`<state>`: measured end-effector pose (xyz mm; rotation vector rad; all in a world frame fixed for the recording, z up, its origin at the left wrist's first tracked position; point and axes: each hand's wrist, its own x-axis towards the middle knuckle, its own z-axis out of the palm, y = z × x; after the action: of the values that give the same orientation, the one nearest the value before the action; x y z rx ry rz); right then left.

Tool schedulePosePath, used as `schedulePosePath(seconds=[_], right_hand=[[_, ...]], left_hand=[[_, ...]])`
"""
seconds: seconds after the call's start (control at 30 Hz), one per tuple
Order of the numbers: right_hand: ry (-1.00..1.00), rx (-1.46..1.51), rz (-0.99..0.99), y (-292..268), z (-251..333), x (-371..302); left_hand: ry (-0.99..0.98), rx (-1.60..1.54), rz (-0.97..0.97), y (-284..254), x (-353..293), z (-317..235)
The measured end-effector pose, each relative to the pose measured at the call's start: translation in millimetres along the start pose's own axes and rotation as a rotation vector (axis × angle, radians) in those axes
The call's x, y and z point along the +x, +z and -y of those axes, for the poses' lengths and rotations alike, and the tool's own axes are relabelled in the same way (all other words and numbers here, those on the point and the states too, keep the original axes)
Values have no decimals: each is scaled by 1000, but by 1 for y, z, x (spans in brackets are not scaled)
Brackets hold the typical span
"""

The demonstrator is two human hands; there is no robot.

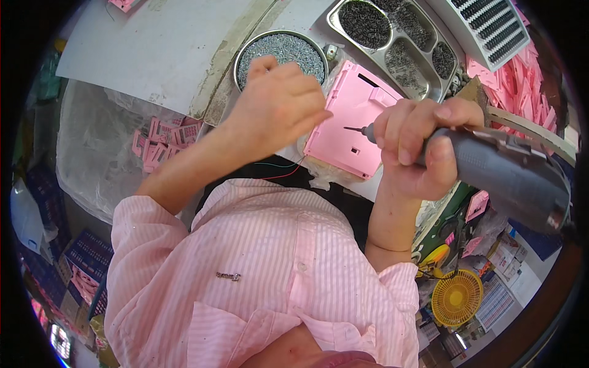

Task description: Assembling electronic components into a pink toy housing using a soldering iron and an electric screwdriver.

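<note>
My right hand (420,144) grips a dark grey electric screwdriver (497,168), its thin bit pointing left above a pink plastic panel (351,126). The panel lies flat on the bench and has a dark slot near its far edge and a small square hole. My left hand (282,101) is closed with curled fingers, over the near side of a round metal bowl (283,44) full of small silvery screws. What those fingers hold, if anything, is hidden.
A steel tray (423,89) with several compartments of dark screws stands at the far right, beside a white rack (488,30). Pink parts (521,92) are heaped beyond it. Left, a clear plastic bag (92,153) lies near small pink frames (162,144). A yellow basket (457,297) sits lower right.
</note>
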<state>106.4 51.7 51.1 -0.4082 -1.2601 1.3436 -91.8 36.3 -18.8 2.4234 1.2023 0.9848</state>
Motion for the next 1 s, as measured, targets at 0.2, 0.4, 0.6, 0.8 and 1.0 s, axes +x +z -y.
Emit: schedulePosePath(seconds=[0.2, 0.4, 0.6, 0.8, 1.0], right_hand=[[9, 35, 13, 14, 8, -6], [9, 19, 19, 13, -3, -10], [86, 47, 23, 13, -9, -29], [160, -66, 21, 18, -24, -58], [103, -280, 171, 21, -36, -62]], left_hand=[[-36, -233, -41, 8, -10, -16], [-10, -242, -38, 8, -11, -16], [-61, -88, -49, -13, -13, -17], [-207, -78, -172, -17, -23, 18], [-124, -173, -232, 6, -2, 17]])
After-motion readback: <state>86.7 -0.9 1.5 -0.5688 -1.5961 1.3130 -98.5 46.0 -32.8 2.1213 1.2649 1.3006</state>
